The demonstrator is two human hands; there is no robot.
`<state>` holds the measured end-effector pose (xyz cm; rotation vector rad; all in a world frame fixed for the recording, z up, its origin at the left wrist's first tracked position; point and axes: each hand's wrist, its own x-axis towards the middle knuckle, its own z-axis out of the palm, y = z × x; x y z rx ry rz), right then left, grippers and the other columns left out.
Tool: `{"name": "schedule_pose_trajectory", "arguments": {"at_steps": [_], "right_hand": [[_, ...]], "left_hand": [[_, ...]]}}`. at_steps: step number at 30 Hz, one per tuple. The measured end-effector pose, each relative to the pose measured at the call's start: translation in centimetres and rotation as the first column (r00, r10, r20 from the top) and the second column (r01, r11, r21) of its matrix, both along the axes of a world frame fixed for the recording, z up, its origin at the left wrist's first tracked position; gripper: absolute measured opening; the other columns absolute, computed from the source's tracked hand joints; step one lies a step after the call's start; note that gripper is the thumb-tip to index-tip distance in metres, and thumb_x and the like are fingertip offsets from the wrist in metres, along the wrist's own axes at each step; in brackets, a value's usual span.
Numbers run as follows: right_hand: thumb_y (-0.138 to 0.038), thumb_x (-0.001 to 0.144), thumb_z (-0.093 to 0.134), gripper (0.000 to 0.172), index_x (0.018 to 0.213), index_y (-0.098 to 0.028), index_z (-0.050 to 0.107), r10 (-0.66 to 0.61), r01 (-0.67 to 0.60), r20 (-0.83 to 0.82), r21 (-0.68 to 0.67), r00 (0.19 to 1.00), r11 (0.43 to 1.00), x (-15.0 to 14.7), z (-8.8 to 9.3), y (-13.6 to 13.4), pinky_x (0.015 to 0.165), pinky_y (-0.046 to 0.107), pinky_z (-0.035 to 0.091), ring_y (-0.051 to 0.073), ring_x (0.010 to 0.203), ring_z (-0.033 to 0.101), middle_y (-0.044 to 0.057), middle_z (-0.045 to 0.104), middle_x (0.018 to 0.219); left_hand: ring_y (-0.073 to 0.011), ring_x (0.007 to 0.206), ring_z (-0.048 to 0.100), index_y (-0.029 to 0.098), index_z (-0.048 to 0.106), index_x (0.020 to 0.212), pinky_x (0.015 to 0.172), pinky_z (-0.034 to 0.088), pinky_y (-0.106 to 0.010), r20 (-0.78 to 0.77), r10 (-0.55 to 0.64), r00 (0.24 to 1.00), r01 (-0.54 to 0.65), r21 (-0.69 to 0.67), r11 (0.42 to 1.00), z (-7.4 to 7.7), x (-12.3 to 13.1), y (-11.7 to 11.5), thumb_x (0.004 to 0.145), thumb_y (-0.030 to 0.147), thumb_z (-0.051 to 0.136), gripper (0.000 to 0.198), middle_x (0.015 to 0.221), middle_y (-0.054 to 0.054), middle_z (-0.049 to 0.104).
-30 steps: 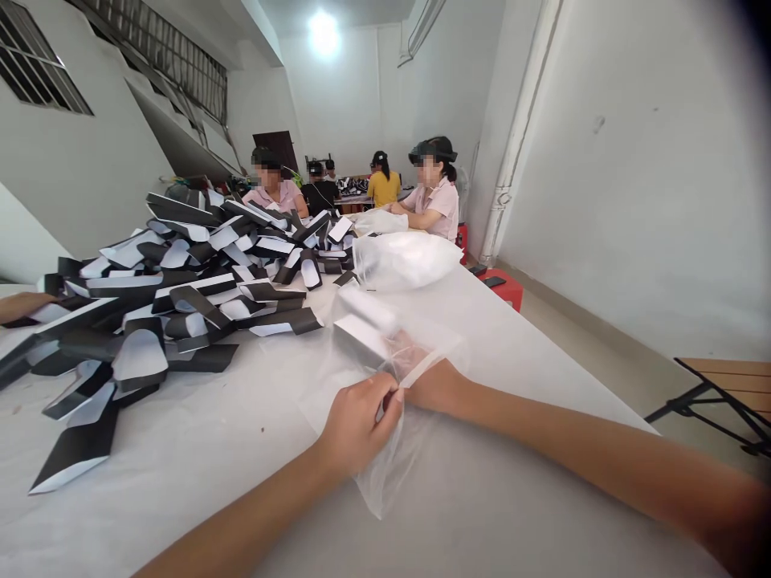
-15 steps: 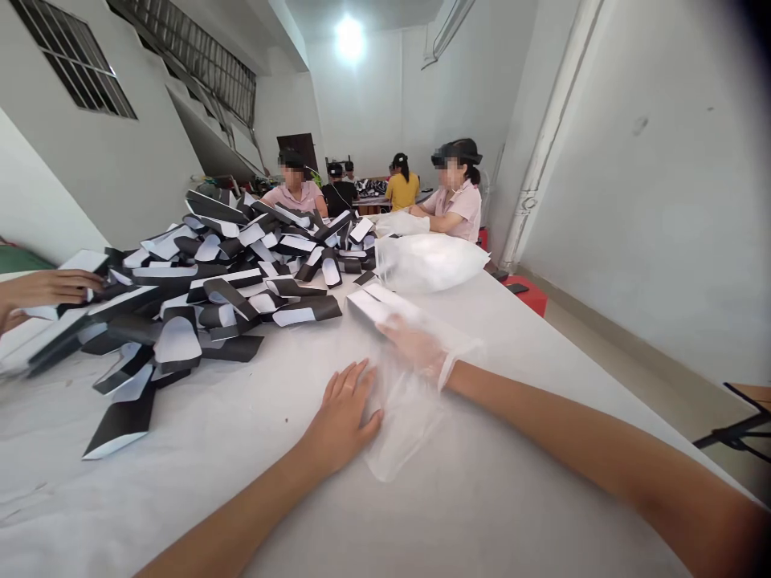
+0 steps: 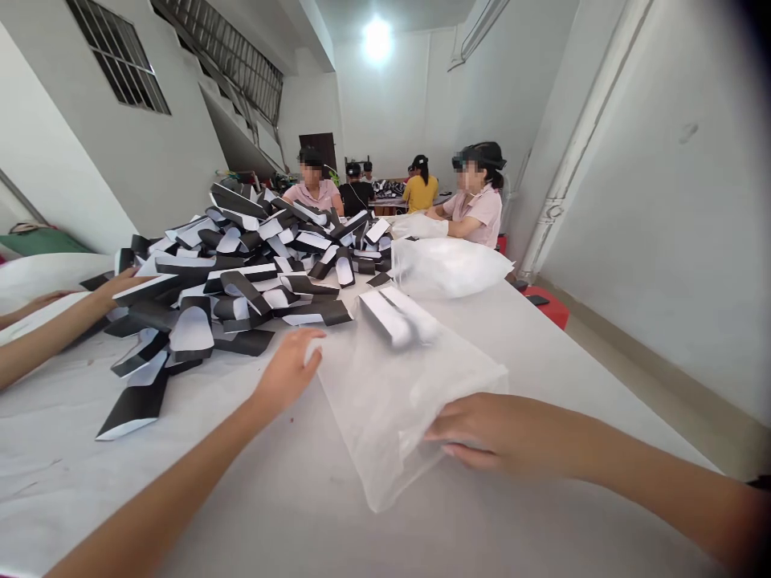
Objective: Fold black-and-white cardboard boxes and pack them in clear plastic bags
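A translucent plastic bag (image 3: 385,401) lies flat on the table, its near end loose. Inside its far end are folded black-and-white card pieces (image 3: 391,313), side by side and partly blurred. My right hand (image 3: 475,429) is at the bag's near right end, fingertips against the plastic, thumb a little apart from the fingers; nothing shows gripped in it. My left hand (image 3: 292,365) hovers or rests by the bag's left edge, fingers stretched toward the pile and thumb apart, with nothing in it. Whether it touches the bag, I cannot tell.
A big heap of folded black-and-white pieces (image 3: 241,265) covers the table's far left. A filled white bag (image 3: 451,265) lies beyond mine. At the left, a co-worker's arm (image 3: 78,317) reaches into the heap. Other people sit farther back. A red stool (image 3: 548,309) stands past the right edge.
My right hand has come out of the bag and back toward me, leaving the card pieces inside. My left hand has moved left and forward, toward the heap. The view has shifted slightly left.
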<state>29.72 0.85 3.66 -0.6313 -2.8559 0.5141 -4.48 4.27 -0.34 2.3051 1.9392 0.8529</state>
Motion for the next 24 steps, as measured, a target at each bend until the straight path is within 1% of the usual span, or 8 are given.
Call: {"name": "schedule_pose_trajectory", "arguments": {"at_steps": [3, 6, 9, 12, 15, 20, 22, 24], "right_hand": [[-0.018, 0.094, 0.045, 0.032, 0.118, -0.026, 0.065, 0.105, -0.101, -0.048, 0.075, 0.993, 0.992, -1.5, 3.1, -0.2, 0.070, 0.028, 0.050, 0.017, 0.079, 0.066, 0.002, 0.071, 0.091], [-0.019, 0.094, 0.046, 0.027, 0.113, -0.020, 0.065, 0.021, 0.027, -0.149, 0.314, 0.989, 0.949, -6.1, 4.0, 3.5, 0.070, 0.031, 0.046, 0.020, 0.082, 0.062, 0.006, 0.067, 0.088], [-0.024, 0.094, 0.051, 0.032, 0.124, -0.017, 0.057, -0.094, 0.167, -0.215, 0.352, 0.972, 0.921, -12.1, 2.7, 9.7, 0.076, 0.033, 0.047, 0.024, 0.099, 0.060, 0.011, 0.064, 0.109], [-0.034, 0.082, 0.068, 0.073, 0.143, -0.011, 0.035, -0.187, 0.208, -0.098, 0.298, 0.978, 0.932, -17.2, 0.8, 15.3, 0.087, 0.039, 0.047, 0.032, 0.121, 0.049, 0.020, 0.046, 0.139], [-0.025, 0.080, 0.068, 0.072, 0.143, -0.010, 0.036, -0.204, 0.189, 0.019, 0.299, 0.979, 0.935, -19.7, -0.3, 18.3, 0.093, 0.045, 0.044, 0.035, 0.119, 0.051, 0.021, 0.053, 0.132], [-0.016, 0.083, 0.059, 0.045, 0.127, -0.017, 0.054, -0.146, 0.148, -0.028, 0.309, 0.989, 0.939, -15.4, 0.2, 17.5, 0.082, 0.040, 0.049, 0.031, 0.106, 0.060, 0.014, 0.062, 0.117], [-0.019, 0.085, 0.057, 0.045, 0.129, -0.020, 0.051, -0.154, 0.221, -0.236, 0.287, 0.959, 0.932, -11.4, 0.4, 16.0, 0.085, 0.040, 0.050, 0.029, 0.109, 0.058, 0.011, 0.060, 0.121], [-0.022, 0.086, 0.057, 0.047, 0.132, -0.023, 0.047, -0.230, 0.308, -0.389, 0.150, 0.892, 0.939, -7.4, -0.1, 14.0, 0.089, 0.040, 0.050, 0.026, 0.107, 0.059, 0.009, 0.059, 0.122]], "left_hand": [[-0.0283, 0.112, 0.055, 0.019, 0.061, 0.108, 0.101, 0.041, -0.044, -0.004, 0.064, 0.998, -0.063, 0.166, 0.984, 1.5, -2.6, 3.7, 0.087, 0.019, 0.038, 0.031, 0.113, -0.010, 0.064], [-0.0297, 0.109, 0.057, 0.018, 0.063, 0.099, 0.098, 0.043, -0.045, 0.058, 0.116, 0.992, -0.127, 0.269, 0.955, 2.5, -3.7, 7.2, 0.080, 0.010, 0.040, 0.031, 0.107, -0.011, 0.065], [-0.0261, 0.105, 0.059, 0.016, 0.060, 0.101, 0.094, 0.046, -0.042, 0.150, 0.152, 0.977, -0.194, 0.326, 0.925, 2.9, -3.1, 9.0, 0.079, 0.006, 0.035, 0.035, 0.107, -0.012, 0.065], [-0.0215, 0.105, 0.059, 0.018, 0.058, 0.103, 0.094, 0.047, -0.038, 0.223, 0.089, 0.971, -0.175, 0.406, 0.897, 3.1, -1.7, 8.8, 0.080, 0.006, 0.033, 0.036, 0.107, -0.009, 0.064], [-0.0211, 0.106, 0.059, 0.020, 0.058, 0.103, 0.093, 0.047, -0.038, 0.254, 0.000, 0.967, -0.106, 0.406, 0.908, 3.6, -1.0, 7.2, 0.082, 0.011, 0.037, 0.031, 0.108, -0.007, 0.063], [-0.0186, 0.103, 0.061, 0.022, 0.057, 0.101, 0.093, 0.048, -0.037, 0.355, -0.057, 0.933, -0.103, 0.417, 0.903, 4.8, -2.0, 5.9, 0.085, 0.015, 0.039, 0.026, 0.108, -0.005, 0.063], [-0.0170, 0.100, 0.062, 0.022, 0.054, 0.103, 0.091, 0.050, -0.036, 0.411, -0.043, 0.910, -0.146, 0.417, 0.897, 4.6, -2.3, 6.8, 0.085, 0.014, 0.036, 0.027, 0.108, -0.005, 0.062], [-0.0180, 0.103, 0.061, 0.021, 0.051, 0.108, 0.092, 0.050, -0.036, 0.412, 0.086, 0.907, -0.223, 0.297, 0.928, 3.8, -2.1, 8.5, 0.084, 0.014, 0.037, 0.028, 0.114, -0.007, 0.060]]}}
